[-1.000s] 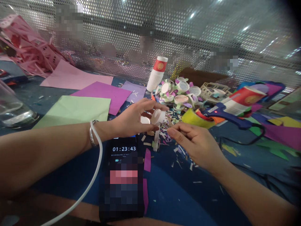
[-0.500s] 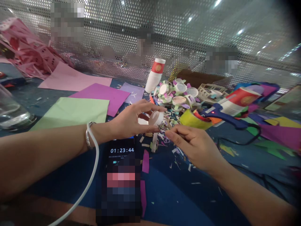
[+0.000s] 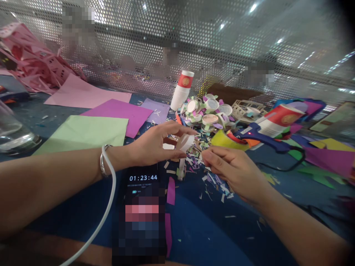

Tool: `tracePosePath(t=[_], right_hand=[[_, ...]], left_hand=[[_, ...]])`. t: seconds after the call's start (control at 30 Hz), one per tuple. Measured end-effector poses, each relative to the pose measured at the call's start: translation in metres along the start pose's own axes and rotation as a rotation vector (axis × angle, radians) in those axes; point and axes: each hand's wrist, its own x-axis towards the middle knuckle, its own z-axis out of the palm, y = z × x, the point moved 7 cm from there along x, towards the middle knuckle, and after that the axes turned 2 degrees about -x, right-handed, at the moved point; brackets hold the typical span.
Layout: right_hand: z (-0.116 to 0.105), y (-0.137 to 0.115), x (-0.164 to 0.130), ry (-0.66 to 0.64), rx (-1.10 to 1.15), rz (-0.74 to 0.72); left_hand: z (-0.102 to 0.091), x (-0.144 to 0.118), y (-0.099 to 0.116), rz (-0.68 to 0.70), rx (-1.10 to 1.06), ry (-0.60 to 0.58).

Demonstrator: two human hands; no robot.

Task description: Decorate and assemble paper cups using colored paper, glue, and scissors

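Observation:
My left hand [image 3: 158, 142] curves its thumb and fingers around a white round paper piece [image 3: 186, 142], which looks like the cut-off bottom of a paper cup. Just to the right, my right hand [image 3: 224, 160] is closed in a pinch, its fingertips apart from the white piece. Whatever thin thing those fingertips hold is too small to make out. Below the white piece, a narrow whitish strip with a pale green end [image 3: 181, 171] is on the table. Small paper scraps [image 3: 198, 159] lie scattered around and behind both hands.
Behind the hands stand stacked paper cups [image 3: 181, 90] and a heap of round paper pieces [image 3: 209, 111]. A blue glue gun [image 3: 263, 137] with a dark cord lies right, by a yellow roll [image 3: 224, 140]. Coloured sheets [image 3: 85, 133] lie left; a phone [image 3: 142, 188] is in front.
My right hand has moved slightly right, widening the gap from the white round paper piece. My left hand keeps its grip, with the piece turned a little. The view has shifted slightly.

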Motion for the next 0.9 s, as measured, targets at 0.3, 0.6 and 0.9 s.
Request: tracePosePath(t=[0.3, 0.6, 0.9], right_hand=[[0.001, -0.001, -0.001, 0.009, 0.014, 0.001], [0.002, 0.0, -0.003, -0.014, 0.034, 0.013], [0.001, 0.003, -0.005, -0.012, 0.086, 0.05]], left_hand=[[0.001, -0.001, 0.007, 0.035, 0.058, -0.015], [0.0, -0.001, 0.014, 0.143, 0.148, -0.02], [-0.001, 0.0, 0.017, 0.108, 0.174, -0.04]])
